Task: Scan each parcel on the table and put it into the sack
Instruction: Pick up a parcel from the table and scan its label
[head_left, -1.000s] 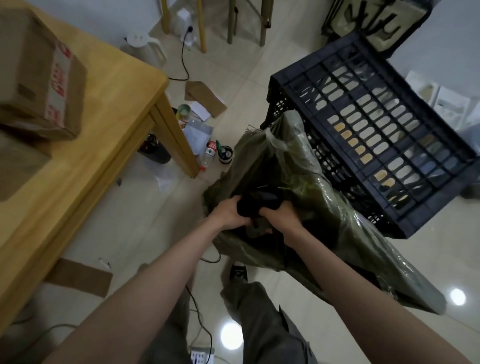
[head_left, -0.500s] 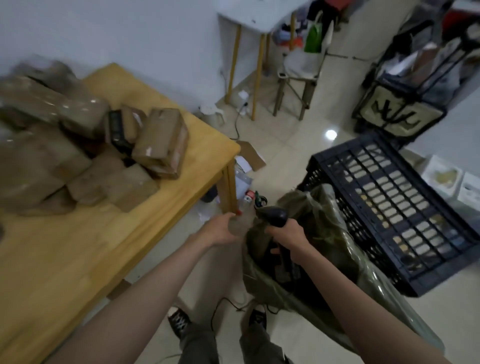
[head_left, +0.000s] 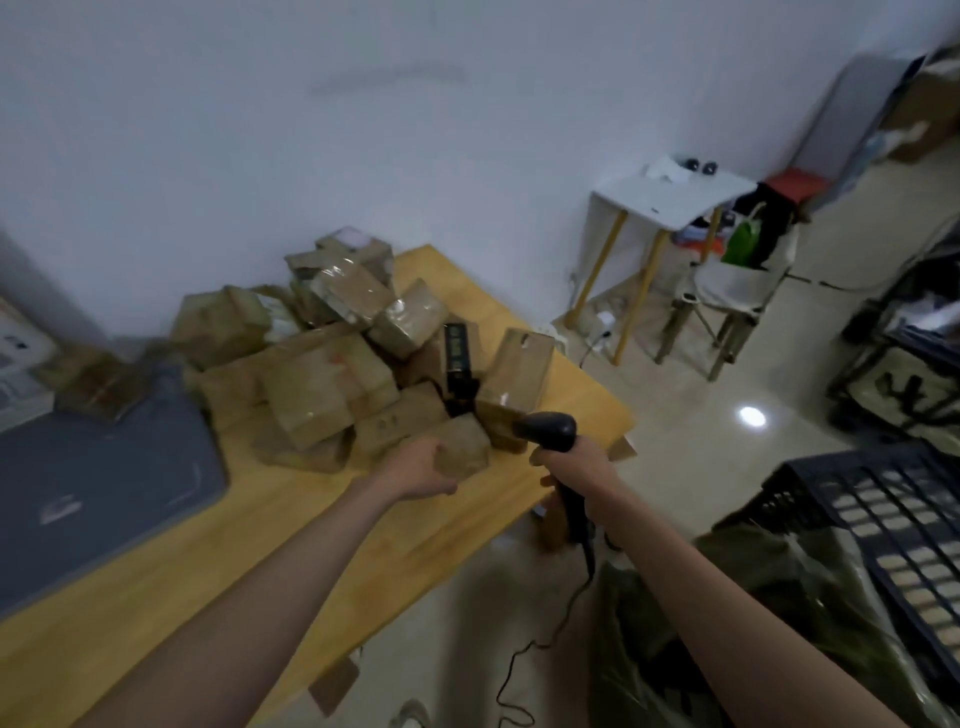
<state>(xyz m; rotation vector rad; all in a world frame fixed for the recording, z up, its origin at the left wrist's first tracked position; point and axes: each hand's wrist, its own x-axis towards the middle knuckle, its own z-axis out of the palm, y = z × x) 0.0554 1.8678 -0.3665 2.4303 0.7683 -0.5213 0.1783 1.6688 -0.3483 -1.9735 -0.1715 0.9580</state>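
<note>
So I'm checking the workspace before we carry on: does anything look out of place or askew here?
Mostly the brown cardboard parcels on the wooden table: they lie in a jumbled heap, tilted against one another, not stacked. A brown cardboard scrap lies on the tiled floor beside the table.

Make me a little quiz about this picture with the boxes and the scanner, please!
1. True or false: the right hand holds the scanner.
2. What is the left hand touching: A a chair, B a box, C the crate?
3. Fill in: the pile of boxes sits on the wooden ____.

Key: 1 true; 2 B; 3 table.
</note>
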